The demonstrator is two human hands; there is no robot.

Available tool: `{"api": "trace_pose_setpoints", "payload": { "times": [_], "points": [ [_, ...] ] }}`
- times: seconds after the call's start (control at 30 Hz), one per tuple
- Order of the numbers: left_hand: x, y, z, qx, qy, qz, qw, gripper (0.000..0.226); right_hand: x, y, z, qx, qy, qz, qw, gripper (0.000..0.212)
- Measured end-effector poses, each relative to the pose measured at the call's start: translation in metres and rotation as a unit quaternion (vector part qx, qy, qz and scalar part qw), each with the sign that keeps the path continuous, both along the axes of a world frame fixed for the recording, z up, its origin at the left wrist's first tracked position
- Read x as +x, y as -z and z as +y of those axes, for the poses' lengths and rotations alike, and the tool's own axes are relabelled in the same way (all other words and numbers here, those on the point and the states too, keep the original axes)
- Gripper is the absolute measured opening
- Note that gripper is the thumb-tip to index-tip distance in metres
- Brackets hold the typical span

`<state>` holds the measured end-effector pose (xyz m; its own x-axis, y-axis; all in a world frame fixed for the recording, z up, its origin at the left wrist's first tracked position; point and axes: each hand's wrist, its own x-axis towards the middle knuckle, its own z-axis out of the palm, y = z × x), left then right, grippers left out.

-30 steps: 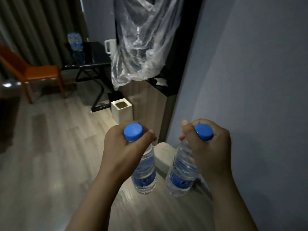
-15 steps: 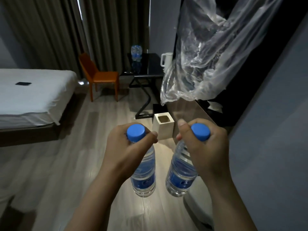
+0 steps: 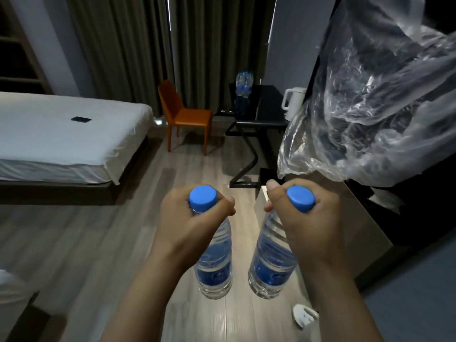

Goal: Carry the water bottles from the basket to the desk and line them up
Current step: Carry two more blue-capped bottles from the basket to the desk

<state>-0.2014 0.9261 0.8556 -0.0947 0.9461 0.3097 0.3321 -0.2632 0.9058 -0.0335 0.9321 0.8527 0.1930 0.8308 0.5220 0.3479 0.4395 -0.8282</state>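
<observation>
My left hand (image 3: 190,225) grips the neck of a clear water bottle (image 3: 216,267) with a blue cap and blue label. My right hand (image 3: 306,228) grips a second bottle (image 3: 270,265) of the same kind by its neck. Both bottles hang upright in the air above the wooden floor, side by side and a little apart. Far ahead stands the black desk (image 3: 267,122), with more water bottles (image 3: 243,85) standing on its back left part. No basket shows in this view.
An orange chair (image 3: 185,112) stands left of the desk. A white kettle (image 3: 293,102) sits on the desk's right side. A bed (image 3: 61,134) fills the left. Crumpled clear plastic (image 3: 370,99) hangs at upper right over a dark cabinet (image 3: 370,218). Wooden floor leads to the desk.
The view has swung left, away from the grey wall, bringing the bed, chair and desk into sight. Both hands keep their hold on the bottles in front of me.
</observation>
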Motion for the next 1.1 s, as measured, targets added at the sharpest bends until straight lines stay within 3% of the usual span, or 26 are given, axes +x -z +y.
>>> {"api": "trace_pose_setpoints", "payload": {
  "times": [0.53,1.1],
  "points": [
    [-0.105,-0.016,0.243,0.024,-0.004,0.003,1.000,0.030,-0.106,-0.016,0.234,-0.002,0.022,0.004,1.000,0.028],
    [-0.063,-0.023,0.514,0.026,-0.051,0.006,0.998,0.024,-0.066,-0.026,0.516,-0.006,-0.015,0.012,1.000,0.032]
  ]
}}
